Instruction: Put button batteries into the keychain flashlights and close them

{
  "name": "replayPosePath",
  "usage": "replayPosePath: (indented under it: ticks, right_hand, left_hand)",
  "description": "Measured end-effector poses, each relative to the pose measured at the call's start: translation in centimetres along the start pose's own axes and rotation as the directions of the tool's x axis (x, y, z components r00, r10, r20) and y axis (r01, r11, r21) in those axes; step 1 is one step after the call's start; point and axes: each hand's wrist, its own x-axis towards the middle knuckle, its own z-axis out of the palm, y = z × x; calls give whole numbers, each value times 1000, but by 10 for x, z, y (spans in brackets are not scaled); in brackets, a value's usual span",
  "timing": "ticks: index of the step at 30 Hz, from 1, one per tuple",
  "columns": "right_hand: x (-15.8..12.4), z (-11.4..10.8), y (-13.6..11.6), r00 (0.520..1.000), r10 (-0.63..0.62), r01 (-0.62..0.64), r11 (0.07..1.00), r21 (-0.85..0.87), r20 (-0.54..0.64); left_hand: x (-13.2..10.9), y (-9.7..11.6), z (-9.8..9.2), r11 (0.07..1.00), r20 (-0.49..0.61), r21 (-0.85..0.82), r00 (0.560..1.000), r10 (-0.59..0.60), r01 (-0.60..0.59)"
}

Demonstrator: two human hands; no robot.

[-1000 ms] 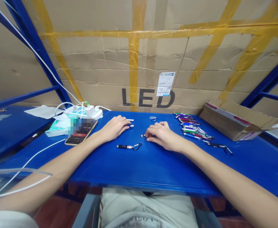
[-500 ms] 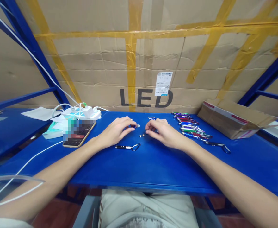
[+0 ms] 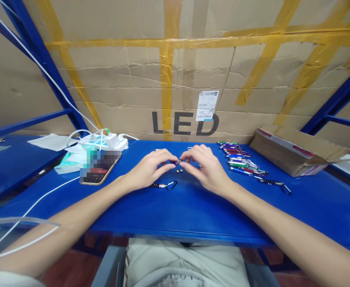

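Over the blue bench, left hand and right hand meet. One black penlight lies partly hidden by the left. One blue tube, pinched in the left fingers, points crosswise at the right fingers: narrow, grip cannot be told. Two button cells lie just nearer the wearer.

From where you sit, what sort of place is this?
Maybe a small workshop: there's a blue table, a row of colourful pen-shaped things and big taped cardboard printed LED.
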Motion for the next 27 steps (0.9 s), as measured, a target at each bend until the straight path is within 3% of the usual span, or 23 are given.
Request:
replayPosePath:
  ticks: [7, 14, 21, 23, 27]
  right_hand:
    - [-1, 4, 1, 989, -80, 78, 997, -27, -121]
    - [-2, 5, 2, 982, -147, 133, 984, -115, -118]
    - [1, -3, 10, 982, -73, 60, 995, -78, -173]
    - [1, -2, 15, 993, -43, 31, 993, -112, -112]
    - [-2, 3, 24, 990, 17, 14, 976, -215, 141]
  left_hand:
    - [0, 0, 2, 998, -49, -49, 998, 48, -51]
    - [1, -2, 3, 992, -62, -98, 996, 71, -77]
    - [2, -3, 0, 993, -67, -55, 993, 97, -101]
    - [2, -4, 0, 994, -86, -35, 991, 98, -101]
    - [2, -7, 1, 998, -135, 42, 989, 59, -54]
